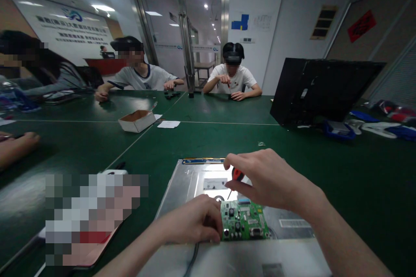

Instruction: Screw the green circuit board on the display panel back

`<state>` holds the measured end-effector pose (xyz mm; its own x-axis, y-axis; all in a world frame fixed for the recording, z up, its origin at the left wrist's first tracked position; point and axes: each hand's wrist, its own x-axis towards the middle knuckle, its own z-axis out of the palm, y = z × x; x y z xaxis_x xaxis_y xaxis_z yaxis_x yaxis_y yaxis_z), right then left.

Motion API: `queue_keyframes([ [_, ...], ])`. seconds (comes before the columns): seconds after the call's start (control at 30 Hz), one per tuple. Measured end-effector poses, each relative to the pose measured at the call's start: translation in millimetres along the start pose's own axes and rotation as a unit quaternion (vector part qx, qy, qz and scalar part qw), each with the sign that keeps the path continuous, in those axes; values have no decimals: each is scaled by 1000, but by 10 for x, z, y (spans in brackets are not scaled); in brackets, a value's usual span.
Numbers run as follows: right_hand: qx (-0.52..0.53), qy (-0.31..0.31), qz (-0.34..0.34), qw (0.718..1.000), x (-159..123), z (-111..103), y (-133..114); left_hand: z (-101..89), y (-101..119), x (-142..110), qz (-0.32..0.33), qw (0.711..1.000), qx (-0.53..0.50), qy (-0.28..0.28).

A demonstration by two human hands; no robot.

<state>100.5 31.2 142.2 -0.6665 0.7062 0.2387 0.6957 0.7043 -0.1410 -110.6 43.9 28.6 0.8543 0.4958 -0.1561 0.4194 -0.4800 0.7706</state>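
A green circuit board (244, 220) lies on the silver back of a flat display panel (182, 190) in front of me. My right hand (260, 177) is closed around a red and black screwdriver (238, 175). Its thin shaft points down near the board's upper left corner; I cannot tell whether the tip touches a screw. My left hand (201, 220) rests at the board's left edge with its fingers curled, and what lies under them is hidden. A dark cable (193, 260) runs from beneath that hand towards me.
A black monitor casing (312, 91) stands at the right, near a blue tray (338, 130) and tools. An open white box (138, 122) and paper (168, 124) lie farther back. A pixelated pinkish object (104, 220) is at left. Several people sit around the green table (211, 138).
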Motion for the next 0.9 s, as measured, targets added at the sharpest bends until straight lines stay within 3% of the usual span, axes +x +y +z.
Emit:
queue_keyframes([
  [0.3,1,-12,-5,1000,-17,-5,-22,227,210,-200,-81,987,74,114],
  [0.63,22,-36,-21,999,-64,-23,-113,656,103,-191,-56,952,188,233],
  [0.9,69,-69,-49,994,-196,7,-114,741,63,-233,-31,931,230,281],
])
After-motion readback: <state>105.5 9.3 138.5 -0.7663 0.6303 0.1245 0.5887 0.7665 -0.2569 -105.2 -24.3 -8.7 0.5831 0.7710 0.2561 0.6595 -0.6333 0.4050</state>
